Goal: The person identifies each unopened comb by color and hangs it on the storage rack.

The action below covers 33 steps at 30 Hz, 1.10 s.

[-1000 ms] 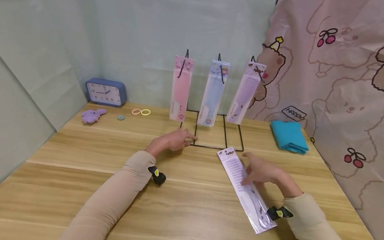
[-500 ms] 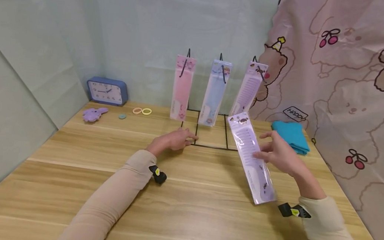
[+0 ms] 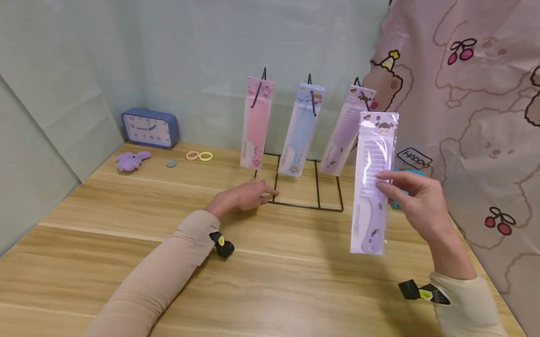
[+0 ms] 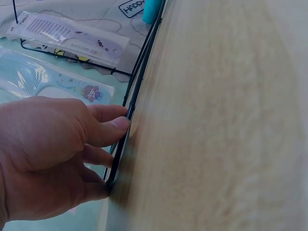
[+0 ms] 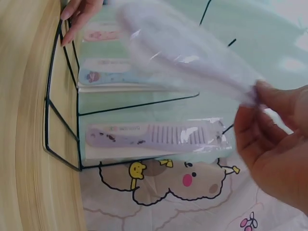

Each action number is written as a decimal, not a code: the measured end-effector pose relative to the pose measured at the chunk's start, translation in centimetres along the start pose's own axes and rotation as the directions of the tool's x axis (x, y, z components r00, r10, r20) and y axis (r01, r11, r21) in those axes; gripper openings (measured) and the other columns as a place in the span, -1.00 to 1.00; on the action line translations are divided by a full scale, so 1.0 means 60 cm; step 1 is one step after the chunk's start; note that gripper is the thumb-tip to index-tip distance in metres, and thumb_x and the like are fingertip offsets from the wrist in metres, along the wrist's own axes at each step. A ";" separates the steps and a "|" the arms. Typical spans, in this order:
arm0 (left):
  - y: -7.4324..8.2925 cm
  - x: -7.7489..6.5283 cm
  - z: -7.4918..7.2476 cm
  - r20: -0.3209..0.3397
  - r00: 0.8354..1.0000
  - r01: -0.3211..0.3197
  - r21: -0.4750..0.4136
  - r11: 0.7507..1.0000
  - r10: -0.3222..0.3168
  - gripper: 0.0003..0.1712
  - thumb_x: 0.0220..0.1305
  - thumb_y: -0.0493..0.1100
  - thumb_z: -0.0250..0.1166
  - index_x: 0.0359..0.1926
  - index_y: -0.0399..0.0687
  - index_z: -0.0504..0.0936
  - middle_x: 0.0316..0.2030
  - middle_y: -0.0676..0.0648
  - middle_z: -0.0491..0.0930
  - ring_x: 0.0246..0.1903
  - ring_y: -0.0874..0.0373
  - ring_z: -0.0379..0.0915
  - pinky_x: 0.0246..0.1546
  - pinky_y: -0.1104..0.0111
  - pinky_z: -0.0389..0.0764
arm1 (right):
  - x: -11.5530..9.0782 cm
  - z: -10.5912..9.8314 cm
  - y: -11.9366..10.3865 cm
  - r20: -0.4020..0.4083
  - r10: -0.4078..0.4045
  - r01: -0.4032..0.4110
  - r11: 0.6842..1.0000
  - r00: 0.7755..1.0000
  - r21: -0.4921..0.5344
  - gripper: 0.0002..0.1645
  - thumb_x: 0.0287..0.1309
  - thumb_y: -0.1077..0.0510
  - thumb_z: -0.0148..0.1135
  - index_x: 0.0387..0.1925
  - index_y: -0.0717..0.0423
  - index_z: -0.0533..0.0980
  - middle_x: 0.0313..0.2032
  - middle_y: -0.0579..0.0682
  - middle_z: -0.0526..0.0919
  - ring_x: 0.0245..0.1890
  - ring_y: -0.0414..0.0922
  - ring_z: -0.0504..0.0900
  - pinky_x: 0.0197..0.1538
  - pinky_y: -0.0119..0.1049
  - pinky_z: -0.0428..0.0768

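My right hand [image 3: 420, 205] pinches a purple comb in a clear package [image 3: 371, 217] by its right edge and holds it upright above the table. In the right wrist view this packaged comb is blurred. My left hand [image 3: 244, 195] holds the front left of the black wire rack's base [image 3: 305, 207], thumb and fingertips on the wire [image 4: 120, 144]. On the rack's hooks hang a pink comb package [image 3: 255, 131], a blue comb package [image 3: 300, 134] and another purple comb package [image 3: 343, 132]. The held comb stands just right of that hanging purple one.
At the back left are a blue clock [image 3: 149, 127], a purple plush toy [image 3: 131, 161], a small teal disc [image 3: 171, 163] and two rings [image 3: 198, 156]. A folded turquoise cloth [image 3: 396, 202] lies at the right, mostly hidden behind my right hand. A patterned curtain [image 3: 484, 126] borders the right side.
My right hand has lifted the packaged purple comb off the table, raised it to the right and turned it from slanted to upright. My left hand has stayed on the rack.
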<state>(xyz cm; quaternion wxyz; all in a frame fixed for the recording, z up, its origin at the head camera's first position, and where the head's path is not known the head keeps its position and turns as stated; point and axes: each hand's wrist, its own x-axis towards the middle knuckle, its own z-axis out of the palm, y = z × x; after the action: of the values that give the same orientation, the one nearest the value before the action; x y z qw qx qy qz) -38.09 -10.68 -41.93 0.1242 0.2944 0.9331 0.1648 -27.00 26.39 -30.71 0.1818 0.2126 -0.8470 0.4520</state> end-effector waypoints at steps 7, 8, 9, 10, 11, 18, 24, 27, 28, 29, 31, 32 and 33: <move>0.001 0.007 0.007 -0.001 1.000 -0.031 0.010 0.999 0.031 -0.50 0.53 -0.23 0.05 0.43 -0.01 0.40 0.41 -0.40 0.20 0.42 -0.24 0.09 0.49 -0.03 -0.17 | -0.002 0.012 -0.003 0.029 -0.017 0.013 0.989 0.999 0.149 -0.55 0.30 0.37 0.25 0.21 0.26 0.53 -0.13 -0.03 0.65 -0.30 -0.21 0.67 -0.30 -0.49 0.65; 0.001 0.008 0.008 -0.002 0.999 -0.039 0.014 0.999 0.039 -0.50 0.53 -0.23 0.06 0.43 -0.02 0.40 0.41 -0.40 0.22 0.41 -0.22 0.13 0.49 -0.03 -0.18 | -0.002 0.015 -0.002 0.040 -0.021 0.014 0.988 0.999 0.157 -0.54 0.30 0.38 0.24 0.22 0.27 0.52 -0.09 0.00 0.64 -0.27 -0.21 0.68 -0.27 -0.48 0.67; 0.002 0.008 0.009 -0.005 0.999 -0.041 0.014 0.999 0.041 -0.50 0.52 -0.24 0.06 0.43 -0.03 0.41 0.40 -0.40 0.23 0.40 -0.22 0.16 0.49 -0.03 -0.18 | -0.001 0.017 -0.001 0.051 -0.029 0.020 0.986 0.998 0.163 -0.54 0.31 0.39 0.22 0.23 0.29 0.50 -0.06 0.03 0.62 -0.25 -0.19 0.69 -0.25 -0.44 0.69; 0.002 0.008 0.009 -0.008 0.999 -0.045 0.016 0.999 0.045 -0.50 0.52 -0.24 0.07 0.42 -0.04 0.41 0.39 -0.40 0.25 0.39 -0.22 0.18 0.49 -0.03 -0.18 | -0.001 0.020 -0.001 0.058 -0.036 0.027 0.989 0.998 0.146 -0.54 0.32 0.39 0.21 0.24 0.30 0.50 -0.05 0.05 0.61 -0.25 -0.19 0.69 -0.25 -0.42 0.70; 0.002 0.008 0.008 -0.011 0.999 -0.045 0.019 0.999 0.046 -0.50 0.52 -0.25 0.07 0.42 -0.05 0.41 0.39 -0.39 0.25 0.39 -0.22 0.17 0.49 -0.04 -0.19 | 0.000 0.022 -0.001 0.066 -0.036 0.027 0.989 0.997 0.145 -0.54 0.33 0.39 0.19 0.24 0.31 0.49 -0.05 0.06 0.61 -0.25 -0.18 0.69 -0.27 -0.40 0.70; 0.000 0.000 0.002 -0.017 0.999 -0.027 0.025 0.999 0.028 -0.50 0.52 -0.25 0.06 0.43 -0.04 0.41 0.41 -0.38 0.22 0.42 -0.24 0.09 0.49 -0.04 -0.18 | 0.015 0.038 -0.003 0.084 0.020 -0.034 0.984 0.996 0.173 -0.51 0.38 0.32 0.17 0.31 0.27 0.43 0.01 0.09 0.57 -0.22 -0.19 0.69 -0.34 -0.34 0.71; -0.002 -0.005 0.001 -0.017 1.000 -0.008 0.015 1.000 0.008 -0.50 0.52 -0.24 0.06 0.43 -0.02 0.40 0.43 -0.44 0.13 0.43 -0.31 0.01 0.47 -0.08 -0.11 | 0.056 0.066 0.005 0.010 0.153 -0.152 0.972 0.988 0.178 -0.46 0.35 0.26 0.23 0.33 0.15 0.43 -0.09 0.15 0.55 -0.21 -0.18 0.66 -0.33 -0.31 0.72; -0.001 -0.007 0.003 -0.018 1.000 -0.002 0.001 1.000 0.002 -0.50 0.52 -0.23 0.06 0.43 -0.01 0.41 0.43 -0.45 0.11 0.44 -0.36 -0.06 0.46 -0.10 -0.11 | 0.086 0.082 0.020 -0.008 0.195 -0.189 0.960 0.981 0.208 -0.47 0.35 0.26 0.24 0.32 0.14 0.44 -0.12 0.12 0.55 -0.20 -0.18 0.64 -0.31 -0.32 0.71; -0.001 -0.007 0.003 -0.019 1.000 -0.003 -0.004 1.000 0.003 -0.50 0.53 -0.23 0.06 0.43 -0.01 0.41 0.43 -0.46 0.11 0.44 -0.36 -0.06 0.46 -0.10 -0.11 | 0.095 0.086 0.027 -0.009 0.200 -0.193 0.956 0.980 0.222 -0.47 0.35 0.26 0.24 0.32 0.14 0.43 -0.13 0.10 0.54 -0.20 -0.19 0.63 -0.31 -0.32 0.71; 0.000 -0.007 0.004 -0.020 1.000 -0.005 -0.010 1.000 0.005 -0.50 0.53 -0.23 0.06 0.43 -0.01 0.41 0.43 -0.46 0.10 0.44 -0.36 -0.06 0.46 -0.10 -0.12 | 0.104 0.089 0.034 -0.010 0.202 -0.193 0.952 0.979 0.238 -0.47 0.35 0.27 0.23 0.32 0.14 0.43 -0.13 0.09 0.54 -0.19 -0.19 0.63 -0.31 -0.33 0.71; 0.002 -0.006 0.004 -0.022 1.000 -0.012 -0.013 1.000 0.012 -0.50 0.53 -0.23 0.06 0.43 -0.01 0.41 0.43 -0.47 0.10 0.43 -0.38 -0.06 0.45 -0.12 -0.11 | 0.119 0.092 0.049 -0.013 0.197 -0.186 0.945 0.980 0.269 -0.47 0.34 0.30 0.22 0.32 0.16 0.42 -0.15 0.07 0.53 -0.20 -0.19 0.63 -0.30 -0.33 0.70; 0.002 -0.005 0.005 -0.023 1.000 -0.015 -0.011 1.000 0.015 -0.50 0.53 -0.23 0.06 0.43 -0.01 0.41 0.43 -0.48 0.10 0.43 -0.38 -0.06 0.45 -0.12 -0.11 | 0.125 0.093 0.056 -0.015 0.189 -0.178 0.944 0.982 0.278 -0.47 0.34 0.31 0.22 0.32 0.17 0.41 -0.15 0.07 0.52 -0.21 -0.19 0.62 -0.31 -0.34 0.70; 0.003 -0.004 0.004 -0.026 1.000 -0.015 -0.009 1.000 0.015 -0.51 0.53 -0.23 0.05 0.42 -0.01 0.41 0.43 -0.47 0.10 0.43 -0.38 -0.05 0.45 -0.12 -0.10 | 0.132 0.094 0.063 -0.016 0.182 -0.170 0.943 0.983 0.286 -0.46 0.34 0.33 0.21 0.32 0.18 0.40 -0.16 0.07 0.52 -0.21 -0.18 0.62 -0.31 -0.35 0.70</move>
<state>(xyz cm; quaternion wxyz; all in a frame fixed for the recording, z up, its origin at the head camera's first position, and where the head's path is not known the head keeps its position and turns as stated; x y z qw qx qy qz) -37.72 -10.63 -42.07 0.1124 0.2987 0.9316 0.1738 -36.28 21.96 -32.31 0.1262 0.1505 -0.7850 0.5875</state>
